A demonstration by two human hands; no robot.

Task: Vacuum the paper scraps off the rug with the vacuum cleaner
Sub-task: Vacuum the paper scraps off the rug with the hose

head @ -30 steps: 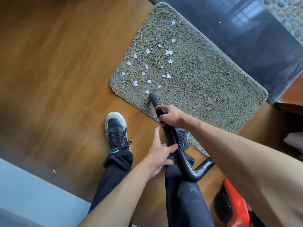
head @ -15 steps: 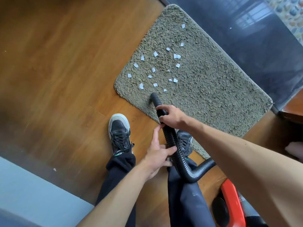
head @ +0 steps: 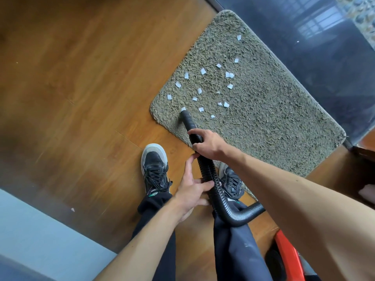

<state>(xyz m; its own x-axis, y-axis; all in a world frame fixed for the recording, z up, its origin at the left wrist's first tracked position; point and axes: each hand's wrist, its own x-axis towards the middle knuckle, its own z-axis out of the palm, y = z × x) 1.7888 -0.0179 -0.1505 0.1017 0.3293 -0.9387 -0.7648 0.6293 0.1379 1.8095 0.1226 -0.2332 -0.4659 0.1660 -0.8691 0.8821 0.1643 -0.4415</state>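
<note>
A shaggy grey-green rug (head: 263, 122) lies on the wooden floor with several small white paper scraps (head: 203, 71) scattered over its left half. The black ribbed vacuum hose (head: 211, 179) runs from the red vacuum cleaner body (head: 286, 254) at the bottom right up to its nozzle tip (head: 185, 114), which rests on the rug's near left corner, touching one scrap. My right hand (head: 209, 145) grips the hose just behind the nozzle. My left hand (head: 192, 191) holds the hose lower down, thumb on it and index finger stretched along it.
My two black sneakers (head: 155, 169) stand on the wooden floor (head: 71, 98) at the rug's near edge, the right one partly on the rug. A dark glossy surface (head: 304, 47) borders the rug's far side. One stray scrap (head: 72, 209) lies on the floor at the left.
The nozzle has slid left along the rug's near edge to a scrap by the corner; a scrap near its earlier spot is gone. Both hands keep their hold.
</note>
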